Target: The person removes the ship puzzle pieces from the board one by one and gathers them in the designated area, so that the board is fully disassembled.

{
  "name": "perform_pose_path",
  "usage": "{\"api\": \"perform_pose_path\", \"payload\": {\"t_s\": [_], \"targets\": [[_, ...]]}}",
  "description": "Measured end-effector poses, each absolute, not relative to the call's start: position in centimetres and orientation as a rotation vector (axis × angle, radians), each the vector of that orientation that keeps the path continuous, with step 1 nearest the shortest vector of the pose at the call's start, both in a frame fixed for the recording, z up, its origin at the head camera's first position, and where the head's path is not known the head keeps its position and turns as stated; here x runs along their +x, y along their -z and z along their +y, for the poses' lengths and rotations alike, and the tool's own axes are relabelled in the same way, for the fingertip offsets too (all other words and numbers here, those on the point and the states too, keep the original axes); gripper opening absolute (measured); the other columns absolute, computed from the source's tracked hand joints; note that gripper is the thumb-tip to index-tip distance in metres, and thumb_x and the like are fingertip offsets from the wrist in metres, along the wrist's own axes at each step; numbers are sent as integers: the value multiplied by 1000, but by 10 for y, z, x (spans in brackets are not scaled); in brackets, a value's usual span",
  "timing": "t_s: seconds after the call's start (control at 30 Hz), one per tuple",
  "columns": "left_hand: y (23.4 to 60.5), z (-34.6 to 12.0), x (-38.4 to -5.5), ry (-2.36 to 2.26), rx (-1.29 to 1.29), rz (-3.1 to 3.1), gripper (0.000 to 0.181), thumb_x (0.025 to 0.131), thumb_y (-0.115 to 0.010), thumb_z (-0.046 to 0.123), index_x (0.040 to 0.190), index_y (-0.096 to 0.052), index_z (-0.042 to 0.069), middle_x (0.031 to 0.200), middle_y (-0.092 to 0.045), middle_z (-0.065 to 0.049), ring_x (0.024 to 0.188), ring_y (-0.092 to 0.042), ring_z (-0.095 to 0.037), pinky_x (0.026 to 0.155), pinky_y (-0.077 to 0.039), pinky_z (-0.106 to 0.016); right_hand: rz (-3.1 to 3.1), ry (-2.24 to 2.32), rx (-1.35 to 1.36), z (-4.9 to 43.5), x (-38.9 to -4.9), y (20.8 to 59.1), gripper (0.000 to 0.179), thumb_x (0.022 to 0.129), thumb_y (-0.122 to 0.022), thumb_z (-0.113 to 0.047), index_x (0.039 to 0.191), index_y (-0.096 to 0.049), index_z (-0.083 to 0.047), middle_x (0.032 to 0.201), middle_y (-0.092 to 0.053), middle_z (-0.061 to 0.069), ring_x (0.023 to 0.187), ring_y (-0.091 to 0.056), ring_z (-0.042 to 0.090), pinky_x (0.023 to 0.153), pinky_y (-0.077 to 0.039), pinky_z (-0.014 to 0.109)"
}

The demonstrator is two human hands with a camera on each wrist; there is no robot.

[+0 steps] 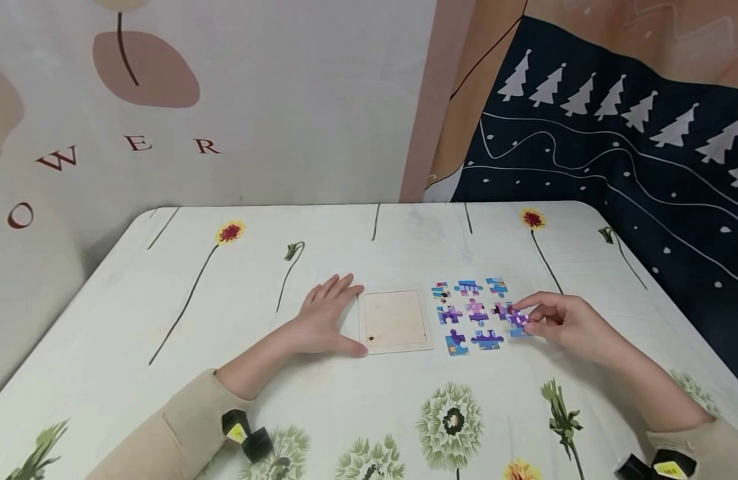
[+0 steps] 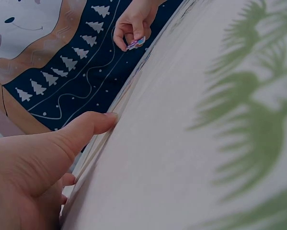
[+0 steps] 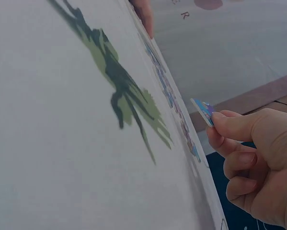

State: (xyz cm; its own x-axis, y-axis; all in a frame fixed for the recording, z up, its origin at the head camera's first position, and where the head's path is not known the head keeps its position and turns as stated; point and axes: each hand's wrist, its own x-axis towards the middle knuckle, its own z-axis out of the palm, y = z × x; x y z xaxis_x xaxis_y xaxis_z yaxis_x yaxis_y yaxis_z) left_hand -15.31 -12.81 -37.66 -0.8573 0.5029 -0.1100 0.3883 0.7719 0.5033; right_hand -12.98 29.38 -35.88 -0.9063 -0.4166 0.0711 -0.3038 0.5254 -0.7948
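Observation:
A shallow square wooden puzzle tray (image 1: 425, 333) lies on the table. My left hand (image 1: 329, 323) rests at its left side, fingers spread and straight, the thumb by the near corner and the index finger by the far corner. Between thumb and fingertips my right hand (image 1: 563, 323) pinches a purple and blue jigsaw piece (image 3: 203, 111), held up off the table. Loose jigsaw pieces (image 1: 487, 340) lie in rough rows between the tray and the right hand. In the left wrist view the left thumb (image 2: 93, 125) touches the tray's edge.
A white cloth with printed flowers (image 1: 453, 420) covers the table. Behind it hangs a pale printed cloth (image 1: 297, 120), with a dark cloth of printed trees (image 1: 585, 147) along the right side. Black straps with small devices (image 1: 249, 437) sit on both sleeves.

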Motion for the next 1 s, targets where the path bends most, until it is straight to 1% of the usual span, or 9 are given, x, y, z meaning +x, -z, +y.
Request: {"api": "perform_pose_path", "payload": {"t_s": [0.1,0.17,0.47,0.7,0.87,1.0], "targets": [[378,-128,-154,-688,700,2733,105,67,-81,51,150,-30,11,159,-10,-11,144,1,-32,110,-3,-56,2589,1344,-642,297,-131,361,29,86,-66,5,114,-64,3,81,-64,6,62,-56,16,46,-40,26],[379,-128,-154,-687,705,2736,105,67,-81,52,150,-30,11,159,-10,-11,144,0,-32,110,-3,-56,2568,1343,-650,298,-132,363,29,85,-66,4,114,-64,3,81,-64,5,64,-57,16,47,-41,25],[379,-128,-153,-690,712,2735,105,67,-80,52,150,-30,11,159,-10,-12,144,0,-32,110,-3,-56,2542,1313,-643,301,-133,367,28,86,-67,2,114,-65,3,82,-66,4,69,-59,16,51,-44,25],[378,-129,-153,-688,726,2739,105,67,-81,52,149,-31,9,158,-11,-14,144,-1,-34,110,-4,-58,2577,1271,-577,297,-131,366,28,86,-68,-2,114,-67,2,81,-65,3,67,-56,14,51,-42,25],[377,-129,-153,-690,723,2738,105,67,-81,52,149,-31,10,158,-11,-14,144,-1,-34,110,-4,-57,2636,1160,-471,293,-131,364,28,86,-70,-7,114,-69,-2,83,-63,2,70,-53,13,55,-43,26],[378,-128,-153,-693,722,2738,104,67,-81,52,149,-31,10,158,-12,-14,144,-1,-34,110,-4,-57,2649,1091,-453,292,-131,364,27,87,-68,-6,114,-68,-1,82,-61,1,68,-50,13,57,-43,26]]}}
